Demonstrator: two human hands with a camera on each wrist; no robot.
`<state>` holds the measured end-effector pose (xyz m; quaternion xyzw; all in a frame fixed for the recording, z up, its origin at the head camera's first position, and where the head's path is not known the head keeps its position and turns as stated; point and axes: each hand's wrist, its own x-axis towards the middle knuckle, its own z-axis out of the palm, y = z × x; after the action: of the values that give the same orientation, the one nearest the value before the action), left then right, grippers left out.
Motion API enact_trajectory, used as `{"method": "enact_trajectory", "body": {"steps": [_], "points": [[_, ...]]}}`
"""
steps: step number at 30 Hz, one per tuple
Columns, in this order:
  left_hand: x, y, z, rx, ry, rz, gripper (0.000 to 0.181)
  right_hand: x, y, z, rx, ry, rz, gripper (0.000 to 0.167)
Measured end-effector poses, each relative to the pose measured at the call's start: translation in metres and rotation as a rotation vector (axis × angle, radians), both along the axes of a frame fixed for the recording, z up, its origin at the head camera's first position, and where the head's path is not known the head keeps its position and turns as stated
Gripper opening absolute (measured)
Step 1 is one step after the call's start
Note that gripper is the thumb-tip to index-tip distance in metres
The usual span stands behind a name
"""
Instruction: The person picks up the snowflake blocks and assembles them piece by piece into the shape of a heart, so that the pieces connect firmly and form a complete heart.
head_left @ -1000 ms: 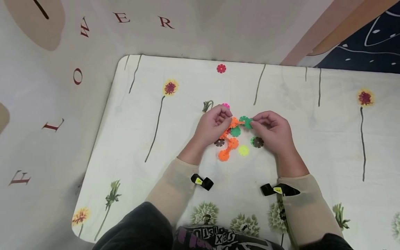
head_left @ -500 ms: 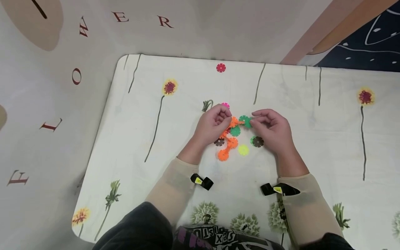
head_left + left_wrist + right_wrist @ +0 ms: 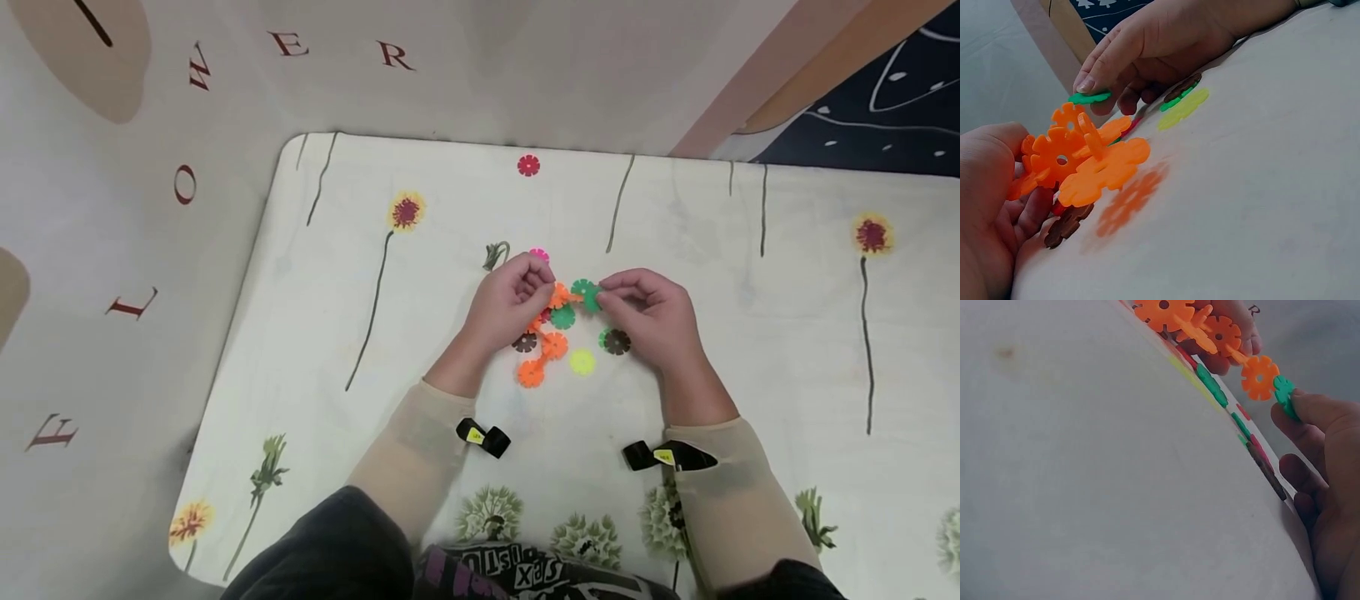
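Note:
A chain of linked orange notched discs [image 3: 554, 345] [image 3: 1107, 173] [image 3: 1259, 378] is held above the cloth by my left hand [image 3: 507, 305], its fingers curled round the upper part. My right hand [image 3: 655, 318] pinches a green disc [image 3: 1090, 98] [image 3: 1284, 397] between thumb and forefinger. In the right wrist view that green disc meets the orange disc at the chain's end; whether it is slotted in, I cannot tell. Below the hands lie another green disc [image 3: 562, 317], a brown disc [image 3: 524, 342] and a yellow disc [image 3: 582, 362].
A dark brown disc [image 3: 617, 342] overlaps a green one near my right hand. Beyond my left hand lies a pink disc [image 3: 539, 255], and a red disc [image 3: 528, 165] sits near the far edge. A flower-print cloth [image 3: 420, 308] covers the table.
The orange chain's lower end has shifted slightly left and tilted. My right hand's forefinger, briefly lifted half a second ago, is back on the green disc. Both hands stay in nearly the same place.

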<state>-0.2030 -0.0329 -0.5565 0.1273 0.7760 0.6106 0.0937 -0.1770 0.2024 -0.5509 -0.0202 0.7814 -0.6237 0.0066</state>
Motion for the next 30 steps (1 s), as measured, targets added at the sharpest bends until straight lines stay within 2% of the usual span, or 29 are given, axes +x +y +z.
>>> {"method": "enact_trajectory", "body": {"steps": [9,17,22,30], "points": [[-0.0037,0.0016,0.0025,0.003,0.048,-0.013,0.007,-0.0011,0.0016,0.003,0.004,0.017,0.016,0.015],[-0.0044,0.001,0.0059,0.05,0.01,-0.009,0.006,-0.0037,0.0012,0.0024,0.068,0.013,-0.01,0.016],[-0.0011,0.0004,0.0035,0.067,-0.019,-0.003,0.007,-0.0012,-0.0001,0.0007,0.092,-0.003,-0.034,0.015],[0.0005,-0.0012,0.0004,0.101,0.017,0.016,0.014,-0.0016,-0.0019,-0.0015,0.055,0.017,-0.057,0.013]]}}
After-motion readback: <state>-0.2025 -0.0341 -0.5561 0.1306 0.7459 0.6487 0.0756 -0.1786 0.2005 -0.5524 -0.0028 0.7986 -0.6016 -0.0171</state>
